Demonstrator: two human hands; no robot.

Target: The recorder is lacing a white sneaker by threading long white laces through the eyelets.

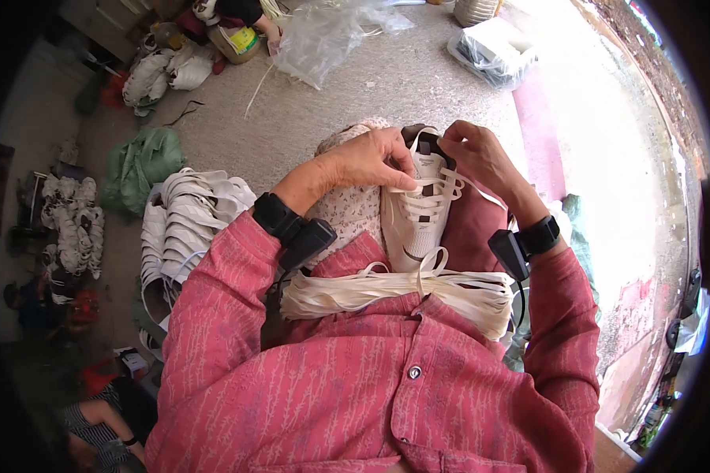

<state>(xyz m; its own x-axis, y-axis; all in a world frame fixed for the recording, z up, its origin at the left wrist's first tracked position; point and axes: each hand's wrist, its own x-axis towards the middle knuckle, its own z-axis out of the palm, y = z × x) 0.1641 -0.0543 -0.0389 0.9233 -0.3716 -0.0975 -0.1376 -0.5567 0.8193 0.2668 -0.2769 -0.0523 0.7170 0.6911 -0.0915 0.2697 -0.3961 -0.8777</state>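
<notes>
A cream sneaker [401,230] with a dark collar rests on my lap, its toe toward me. Its flat white shoelace [485,195] runs crosswise through several eyelets, with a loose length trailing to the right. My left hand [375,160] pinches the lace at the left side of the tongue. By the upper right eyelets, my right hand [480,154] has thumb and finger closed on the lace; the fingertips are partly hidden. Across my lap, close to my body, lies a thick bundle of cream laces [355,295].
Stacked white shoe uppers [183,221] stand at my left, beside a green plastic bag [143,164]. More shoes [75,225] lie farther left. Clear plastic [321,39] and a wrapped box [493,51] sit ahead. Other people's hands [273,39] and arms show at the edges.
</notes>
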